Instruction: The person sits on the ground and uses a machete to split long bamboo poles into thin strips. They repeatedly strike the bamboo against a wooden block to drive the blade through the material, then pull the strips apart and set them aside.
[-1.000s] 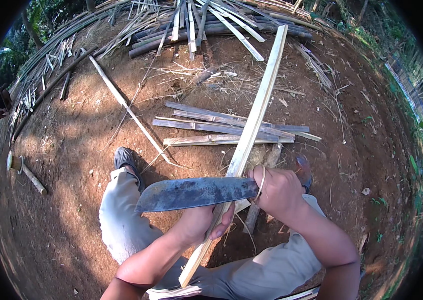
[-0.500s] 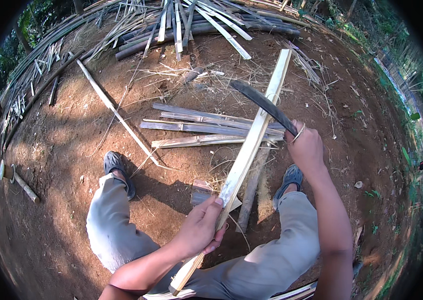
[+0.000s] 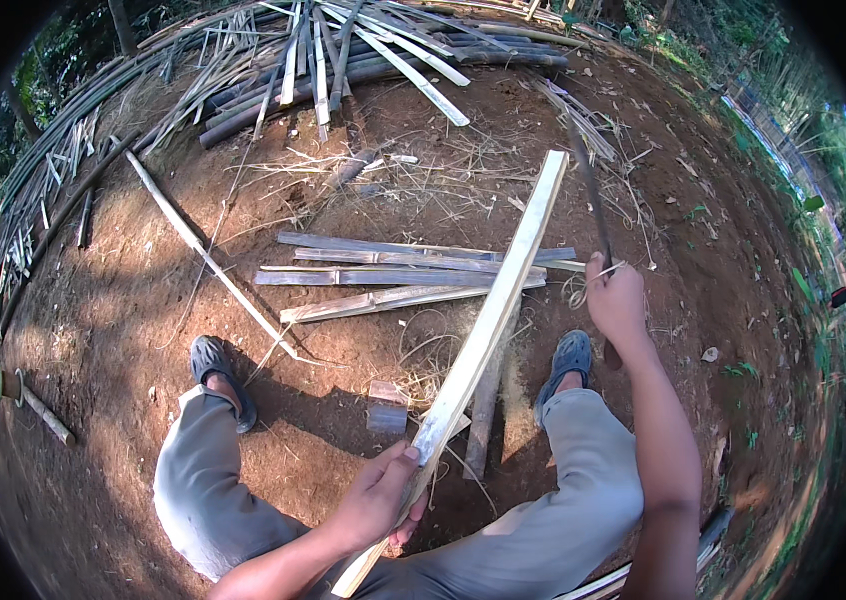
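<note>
A long, pale split bamboo strip (image 3: pixel 499 300) slants up from my lap toward the far right. My left hand (image 3: pixel 379 498) is closed round its lower part, thumb on the pale face. To the right of the strip, my right hand (image 3: pixel 615 303) grips a machete (image 3: pixel 595 195) by its handle. Its dark blade points away from me, seen nearly edge-on, apart from the strip. A thin curled shaving (image 3: pixel 575 290) hangs by the right hand. Beneath the strip, several bamboo slats (image 3: pixel 373 275) lie on the soil, and a round pole (image 3: pixel 484 420) stretches between my feet.
A big heap of bamboo poles and split lengths (image 3: pixel 383 75) spreads across the far side. One thin pole (image 3: pixel 208 250) lies at the left, near my left shoe (image 3: pixel 223 380). My right shoe (image 3: pixel 565 370) rests beside the pole. Shavings (image 3: pixel 433 385) litter the brown ground.
My right hand has swung the machete off the strip to the right, its blade turning from crosswise to pointing away. My left hand still holds the strip, its far end now lower in view.
</note>
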`<state>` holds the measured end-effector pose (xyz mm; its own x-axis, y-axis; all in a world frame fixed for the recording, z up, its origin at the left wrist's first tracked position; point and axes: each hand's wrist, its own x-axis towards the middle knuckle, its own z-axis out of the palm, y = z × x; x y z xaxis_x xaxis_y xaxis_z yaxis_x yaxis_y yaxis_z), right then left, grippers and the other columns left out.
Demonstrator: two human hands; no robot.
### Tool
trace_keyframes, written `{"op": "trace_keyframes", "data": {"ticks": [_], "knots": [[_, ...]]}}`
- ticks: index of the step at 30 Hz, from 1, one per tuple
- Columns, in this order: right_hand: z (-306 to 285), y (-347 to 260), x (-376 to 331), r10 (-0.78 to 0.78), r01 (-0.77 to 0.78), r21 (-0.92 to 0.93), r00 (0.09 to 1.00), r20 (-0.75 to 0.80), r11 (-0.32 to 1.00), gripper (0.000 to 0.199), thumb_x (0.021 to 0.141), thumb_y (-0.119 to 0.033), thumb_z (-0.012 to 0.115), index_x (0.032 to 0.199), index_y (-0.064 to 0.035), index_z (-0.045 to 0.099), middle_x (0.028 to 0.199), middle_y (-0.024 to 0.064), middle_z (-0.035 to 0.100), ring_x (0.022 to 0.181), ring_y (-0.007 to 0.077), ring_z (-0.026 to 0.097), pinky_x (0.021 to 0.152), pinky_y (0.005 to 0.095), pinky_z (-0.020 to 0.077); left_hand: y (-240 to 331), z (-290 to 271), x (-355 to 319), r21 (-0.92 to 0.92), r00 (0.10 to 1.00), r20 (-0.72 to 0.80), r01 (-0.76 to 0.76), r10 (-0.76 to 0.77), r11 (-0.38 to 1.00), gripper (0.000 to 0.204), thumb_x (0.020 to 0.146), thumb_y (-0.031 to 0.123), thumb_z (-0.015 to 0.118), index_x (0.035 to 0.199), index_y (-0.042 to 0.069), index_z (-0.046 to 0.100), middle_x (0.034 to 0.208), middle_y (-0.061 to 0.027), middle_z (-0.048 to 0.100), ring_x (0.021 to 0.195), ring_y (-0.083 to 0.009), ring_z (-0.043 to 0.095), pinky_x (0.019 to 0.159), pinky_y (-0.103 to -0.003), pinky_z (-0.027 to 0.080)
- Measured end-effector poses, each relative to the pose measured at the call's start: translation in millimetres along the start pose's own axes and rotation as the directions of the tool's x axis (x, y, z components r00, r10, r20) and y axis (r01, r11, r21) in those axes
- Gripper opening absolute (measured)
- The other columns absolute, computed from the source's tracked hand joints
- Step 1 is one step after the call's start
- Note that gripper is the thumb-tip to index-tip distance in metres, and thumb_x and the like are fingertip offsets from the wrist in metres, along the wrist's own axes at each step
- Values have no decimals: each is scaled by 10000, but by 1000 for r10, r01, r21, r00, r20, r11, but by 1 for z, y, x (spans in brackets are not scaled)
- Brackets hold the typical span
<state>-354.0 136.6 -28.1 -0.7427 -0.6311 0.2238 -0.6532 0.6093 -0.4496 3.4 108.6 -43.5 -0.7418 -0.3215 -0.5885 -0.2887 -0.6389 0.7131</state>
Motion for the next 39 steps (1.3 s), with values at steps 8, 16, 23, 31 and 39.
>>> {"op": "trace_keyframes", "data": {"ticks": [8, 16, 23, 31, 39], "knots": [[16, -79, -79, -683, 719, 27, 647, 338, 694, 217, 868, -217, 662, 761, -47, 581, 606, 155, 610, 592, 367, 645, 556, 460, 522, 22, -11, 8, -271, 987, 26, -144, 157, 952, 318, 1058, 334, 299, 1065, 63, 465, 598, -59, 497, 380, -144, 454, 338, -257, 356], [20, -112, -125, -746, 746, 147, 590, 309, 650, 175, 867, -173, 641, 770, -45, 570, 603, 136, 599, 537, 341, 629, 500, 432, 512, 30, -13, 4, -270, 953, -98, -302, 286, 914, 362, 1063, 392, 329, 1006, 68, 479, 585, -47, 488, 371, -123, 438, 335, -230, 348], [17, -96, -86, -733, 729, 93, 662, 157, 678, 199, 747, -92, 700, 922, -54, 614, 686, 141, 631, 613, 344, 653, 557, 449, 525, 31, 3, -14, -124, 955, -107, -288, 276, 949, 342, 1071, 363, 299, 981, 73, 455, 563, -60, 465, 342, -129, 377, 322, -246, 310], [6, -64, -26, -475, 475, -54, 880, 19, 878, 118, 800, -106, 644, 841, 4, 652, 692, 227, 635, 697, 417, 651, 644, 490, 527, 17, 7, -26, -70, 980, 29, -193, 195, 979, 345, 1075, 373, 279, 1047, 66, 432, 569, -52, 462, 346, -114, 380, 327, -236, 307], [-8, 37, 41, -6, -19, -152, 987, -163, 988, 369, 919, -245, 546, 771, 67, 677, 756, 307, 632, 791, 477, 639, 729, 530, 515, -7, 20, -23, 167, 998, 62, -38, 28, 985, 313, 1074, 344, 309, 1006, 67, 436, 569, -55, 477, 372, -112, 428, 352, -257, 331]]}}
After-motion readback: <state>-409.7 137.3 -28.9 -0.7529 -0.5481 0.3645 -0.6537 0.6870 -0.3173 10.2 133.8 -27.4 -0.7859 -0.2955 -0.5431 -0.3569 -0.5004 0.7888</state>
